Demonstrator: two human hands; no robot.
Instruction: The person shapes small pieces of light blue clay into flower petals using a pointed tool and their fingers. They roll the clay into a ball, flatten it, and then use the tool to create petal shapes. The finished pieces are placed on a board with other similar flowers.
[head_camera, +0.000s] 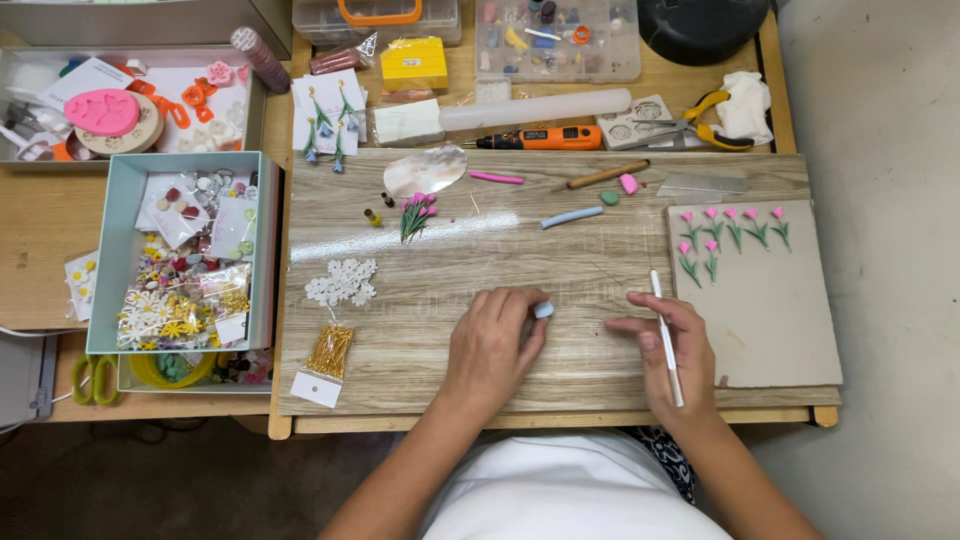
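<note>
The room is bright and evenly lit from overhead. A pale band of glare runs across the glossy wooden board (540, 270), well beyond the left grip (495, 340), with another sheen on the clear plastic sheet (425, 170) farther up. Shadows are soft and short, tucked just under both hands. Everything looks sharp, though the tabletop (40, 240) edges bow slightly toward the corners, and the floor below stays dimmer.
</note>
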